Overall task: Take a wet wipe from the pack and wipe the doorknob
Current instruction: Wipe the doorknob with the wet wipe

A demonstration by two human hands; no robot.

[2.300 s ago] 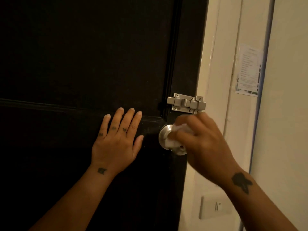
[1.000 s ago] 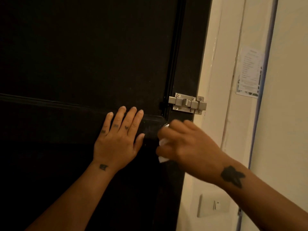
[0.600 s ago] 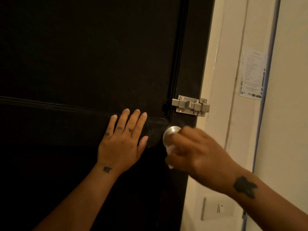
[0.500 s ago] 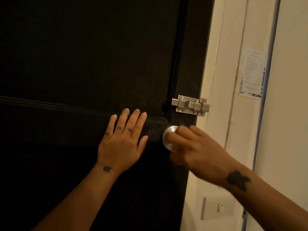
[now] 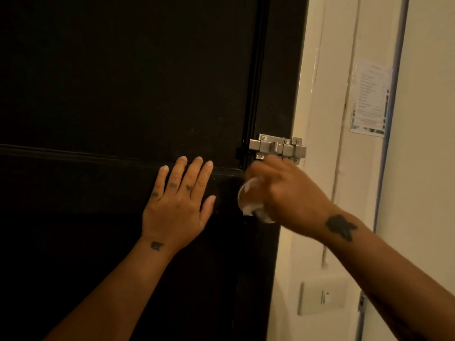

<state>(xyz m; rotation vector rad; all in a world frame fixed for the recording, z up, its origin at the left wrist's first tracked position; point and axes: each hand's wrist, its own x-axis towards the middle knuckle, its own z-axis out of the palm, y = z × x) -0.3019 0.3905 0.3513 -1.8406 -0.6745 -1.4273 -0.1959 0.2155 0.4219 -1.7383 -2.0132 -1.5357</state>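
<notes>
head view, door: a tall black panelled wooden door (image 5: 123, 94) fills the left and middle, its right edge against a cream painted door frame (image 5: 317, 94).
left hand: the left hand (image 5: 177, 205) lies flat on the door, palm down, fingers straight and a little apart, thumb out toward the knob; it holds nothing.
right hand: the right hand (image 5: 288, 193), blurred, reaches in from the right, its fingers curled over the knob and clasping the wipe against it.
wipe: the crumpled white wet wipe (image 5: 248, 209) shows only as a pale scrap under those fingers, on the knob's lower left.
knob: the round silver metal doorknob (image 5: 264, 217) sits near the door's edge, just right of the left thumb, mostly covered by the right hand.
bolt: a silver metal slide bolt (image 5: 278, 148) sits just above the right hand.
wall side: a pale rectangular light switch plate (image 5: 320, 297) is low down; a printed paper notice (image 5: 370, 99) is stuck higher up, beside a blue vertical strip (image 5: 391, 119).
</notes>
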